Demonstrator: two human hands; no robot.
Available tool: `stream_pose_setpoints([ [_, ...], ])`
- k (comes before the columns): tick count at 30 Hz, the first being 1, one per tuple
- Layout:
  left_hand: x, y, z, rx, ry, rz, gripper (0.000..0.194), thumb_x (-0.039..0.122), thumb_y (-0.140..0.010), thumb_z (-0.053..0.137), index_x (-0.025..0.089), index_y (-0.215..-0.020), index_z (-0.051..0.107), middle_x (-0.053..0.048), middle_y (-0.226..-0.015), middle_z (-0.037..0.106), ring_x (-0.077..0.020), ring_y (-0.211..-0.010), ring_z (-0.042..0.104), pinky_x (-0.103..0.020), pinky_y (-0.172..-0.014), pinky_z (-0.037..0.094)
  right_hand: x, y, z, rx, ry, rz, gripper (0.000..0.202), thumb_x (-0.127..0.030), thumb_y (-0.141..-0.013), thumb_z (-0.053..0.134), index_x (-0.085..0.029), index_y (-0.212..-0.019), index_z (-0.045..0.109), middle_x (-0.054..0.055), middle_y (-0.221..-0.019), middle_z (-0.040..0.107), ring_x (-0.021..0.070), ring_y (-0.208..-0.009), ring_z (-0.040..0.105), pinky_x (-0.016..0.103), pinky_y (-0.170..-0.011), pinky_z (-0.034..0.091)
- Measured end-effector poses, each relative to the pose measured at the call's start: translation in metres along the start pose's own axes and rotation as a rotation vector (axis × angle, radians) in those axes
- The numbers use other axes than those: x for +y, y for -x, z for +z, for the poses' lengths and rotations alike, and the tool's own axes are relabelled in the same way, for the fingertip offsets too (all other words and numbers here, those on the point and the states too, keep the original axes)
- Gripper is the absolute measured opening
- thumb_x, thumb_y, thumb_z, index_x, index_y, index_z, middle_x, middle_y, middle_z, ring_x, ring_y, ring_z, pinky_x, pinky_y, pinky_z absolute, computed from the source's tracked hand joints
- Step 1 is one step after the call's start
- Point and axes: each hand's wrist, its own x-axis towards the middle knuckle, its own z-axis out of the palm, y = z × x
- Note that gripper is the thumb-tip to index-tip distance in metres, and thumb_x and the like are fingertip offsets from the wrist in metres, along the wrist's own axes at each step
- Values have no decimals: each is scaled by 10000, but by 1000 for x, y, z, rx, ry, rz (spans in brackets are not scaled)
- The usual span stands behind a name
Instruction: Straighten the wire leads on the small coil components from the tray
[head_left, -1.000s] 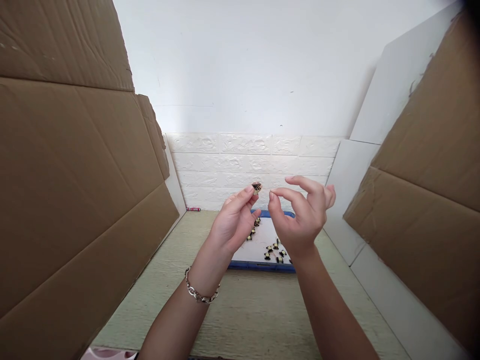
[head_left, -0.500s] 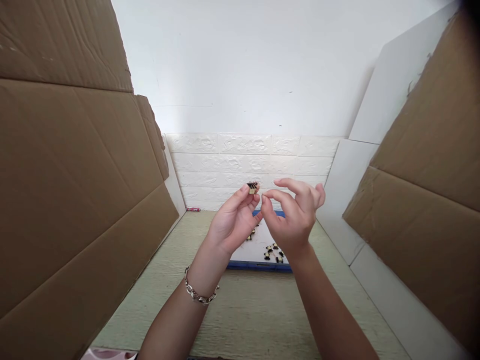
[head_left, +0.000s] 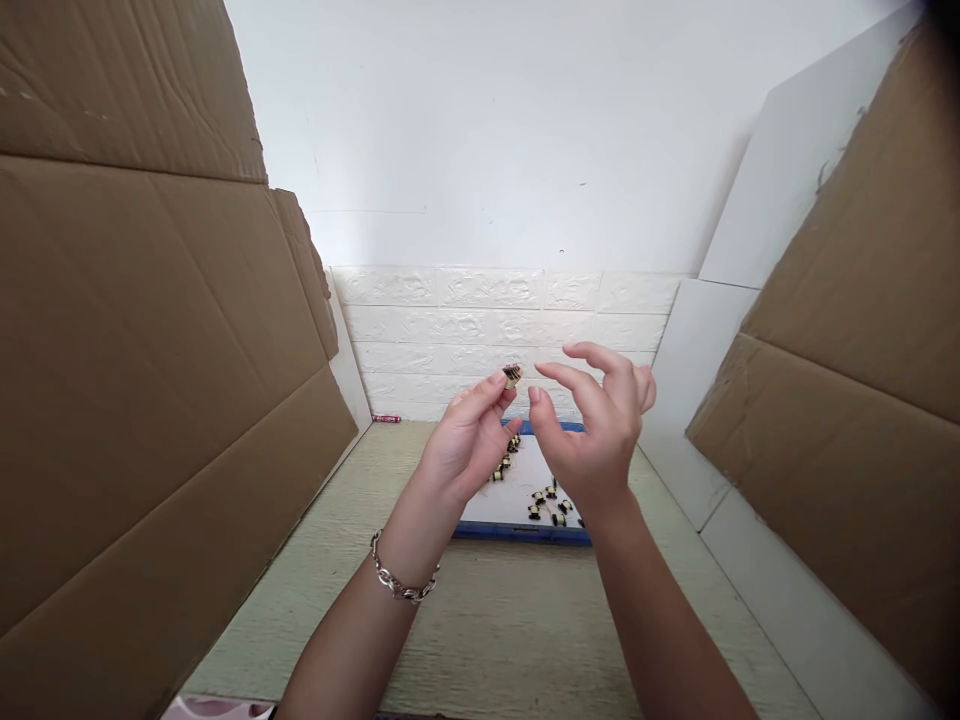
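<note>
Between thumb and fingers, my left hand (head_left: 469, 435) pinches a small transformer coil (head_left: 512, 376), black with a yellow-wrapped body and thin pins along its upper side. Just to the right, my right hand (head_left: 596, 425) is raised with thumb and index finger parted and nothing visible between them. A narrow gap separates its fingertips from the coil. Below both hands lies a blue-rimmed tray (head_left: 517, 534) with a white bottom. Several similar yellow-and-black coils (head_left: 559, 519) are scattered in it, some near the left hand and others by the right wrist.
The tray stands on a pale green tabletop (head_left: 510, 620). Cardboard sheets (head_left: 150, 380) wall the left side, and another cardboard panel (head_left: 847, 400) stands at right. A small red tube-shaped item (head_left: 386, 419) lies at the back left, by the white brick-patterned wall (head_left: 487, 325).
My right thumb and index finger, pinched together before, have come apart, and that hand has shifted slightly right. The left hand with the coil has moved a little to the right.
</note>
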Motion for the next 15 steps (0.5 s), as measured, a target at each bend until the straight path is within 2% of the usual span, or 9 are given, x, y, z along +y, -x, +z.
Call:
stream_pose_setpoints([
  [5,-1,0,-1,-1,-27,2,71,232,-751,641,162,-745,654,6,-812,622,-79,-804,530,-234,-816,368,-1,1,2,-11,19,10,92,-281,-766,583,-240,-714,646,34,-960,626,186,-880,574,450,-932,262],
  [11,-1,0,0,12,-37,-8,84,248,-735,661,164,-736,655,15,-794,614,-78,-800,523,-241,-826,354,-2,0,2,31,14,-31,64,-239,-755,601,-239,-707,643,27,-935,625,174,-846,570,417,-894,287],
  [15,-2,0,0,0,-24,-18,77,244,-735,660,168,-742,659,18,-810,620,-76,-801,525,-243,-825,355,-1,1,2,43,43,-44,89,-234,-746,601,-246,-663,633,21,-929,627,175,-849,562,447,-933,263],
])
